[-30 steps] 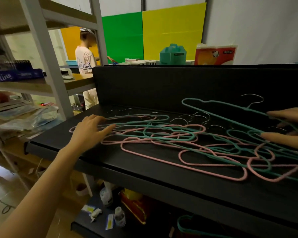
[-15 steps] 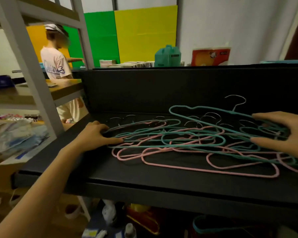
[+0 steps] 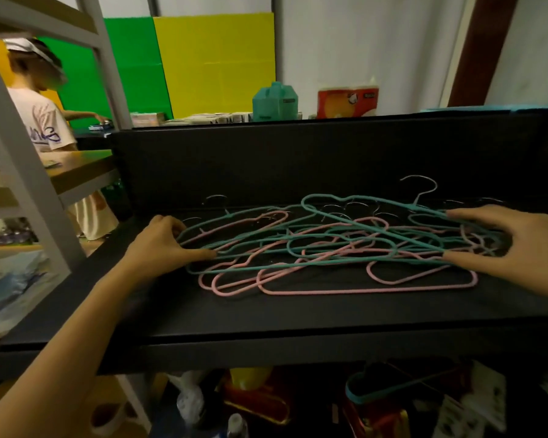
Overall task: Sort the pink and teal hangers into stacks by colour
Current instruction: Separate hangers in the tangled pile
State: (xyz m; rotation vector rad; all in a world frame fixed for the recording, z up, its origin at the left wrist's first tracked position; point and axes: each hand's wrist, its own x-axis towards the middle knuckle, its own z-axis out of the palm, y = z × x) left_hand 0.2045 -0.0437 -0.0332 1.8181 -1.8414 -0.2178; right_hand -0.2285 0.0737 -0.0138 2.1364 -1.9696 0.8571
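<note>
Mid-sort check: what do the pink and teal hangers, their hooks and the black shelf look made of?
Pink hangers and teal hangers: thin rod with a matte, slightly fuzzy coloured coating, probably coated wire; no gloss. Hooks: bare metal, grey with a faint glint. Black shelf: flat matte board, possibly laminate or painted; unclear.

Seen from the wearer's own head camera, a person's bare left forearm (image 3: pixel 76 327) runs long and slim from near the elbow to the left hand (image 3: pixel 162 245), while the right hand (image 3: pixel 519 251) shows only to the wrist at the right edge, both arms uncovered, fingers slender, in dim light.
</note>
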